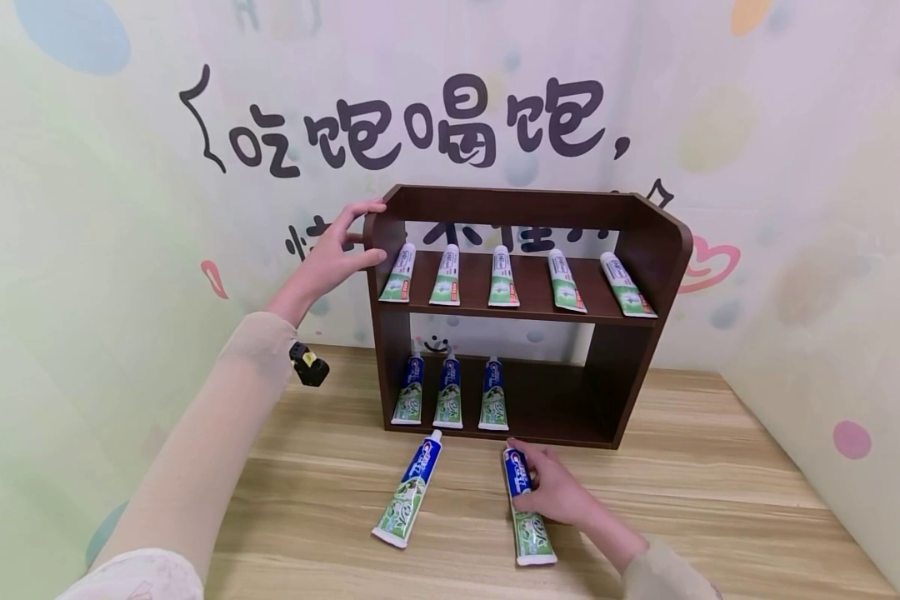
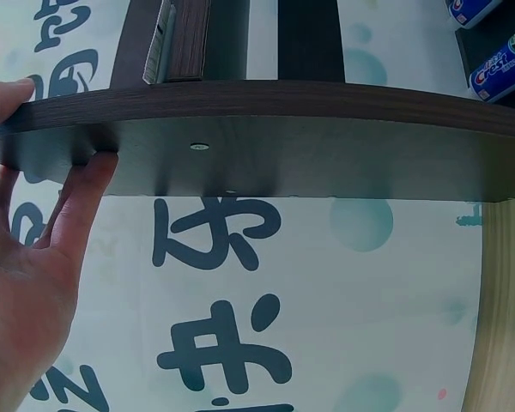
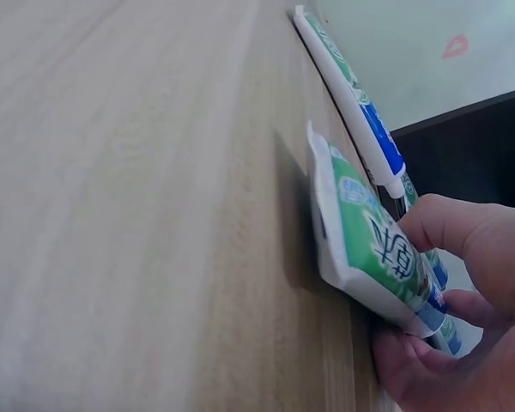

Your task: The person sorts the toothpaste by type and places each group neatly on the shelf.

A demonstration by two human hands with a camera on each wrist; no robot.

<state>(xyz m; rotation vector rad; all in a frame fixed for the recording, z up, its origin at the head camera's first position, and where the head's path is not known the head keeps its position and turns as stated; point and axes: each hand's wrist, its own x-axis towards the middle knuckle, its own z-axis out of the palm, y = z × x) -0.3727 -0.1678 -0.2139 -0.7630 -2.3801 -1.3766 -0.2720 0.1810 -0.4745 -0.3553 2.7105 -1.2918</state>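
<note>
My left hand (image 1: 336, 254) grips the left side panel of a dark brown two-tier shelf (image 1: 663, 250). In the left wrist view, thumb and fingers lie on opposite faces of that panel (image 2: 266, 154). Low in front of the shelf, my right hand (image 1: 558, 490) holds a blue-and-green toothpaste tube (image 1: 532, 537). The right wrist view has this tube (image 3: 382, 245) between thumb and fingers, its flat white end tilted off the table. To its left a similar toothpaste tube (image 1: 407, 496) lies on the table, cap toward the shelf.
Several white-and-green toothpaste tubes (image 1: 503, 279) lean in a row on the upper tier. On the left of the lower tier stand three blue-and-green tubes (image 1: 450, 396). The wood-grain table (image 1: 720, 483) meets a wall (image 1: 720, 100) with dark lettering behind the shelf.
</note>
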